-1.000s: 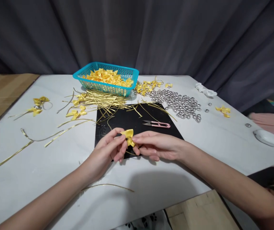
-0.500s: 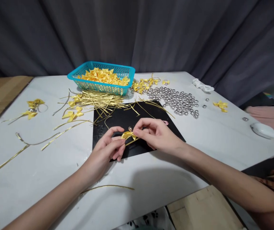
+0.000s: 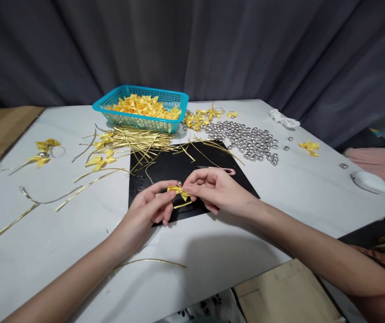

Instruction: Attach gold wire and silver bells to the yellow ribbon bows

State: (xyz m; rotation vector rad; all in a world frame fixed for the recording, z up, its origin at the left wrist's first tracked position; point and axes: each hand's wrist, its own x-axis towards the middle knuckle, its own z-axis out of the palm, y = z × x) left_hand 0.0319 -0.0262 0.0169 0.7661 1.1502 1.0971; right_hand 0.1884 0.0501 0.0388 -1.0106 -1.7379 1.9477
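Observation:
A small yellow ribbon bow (image 3: pixel 177 191) with a silver bead on top is pinched between both hands over a black mat (image 3: pixel 185 172). My left hand (image 3: pixel 148 210) grips its left side with thumb and fingers closed. My right hand (image 3: pixel 214 190) pinches the right side, fingers curled. A gold wire tail (image 3: pixel 183 204) hangs from under the bow. Pink snips (image 3: pixel 224 170) lie on the mat just behind my right hand, partly hidden.
A teal basket (image 3: pixel 143 120) of yellow bows stands at the back. Gold wire strips (image 3: pixel 138 140) lie in front of it, silver beads (image 3: pixel 251 142) to the right. Loose bows (image 3: pixel 42 152) and wires are scattered at left. A white dish (image 3: pixel 369 181) sits at right.
The hands lifted the bow slightly and turned it; a silver bead now shows on top. The right hand moved in front of the snips. The view shifted a little.

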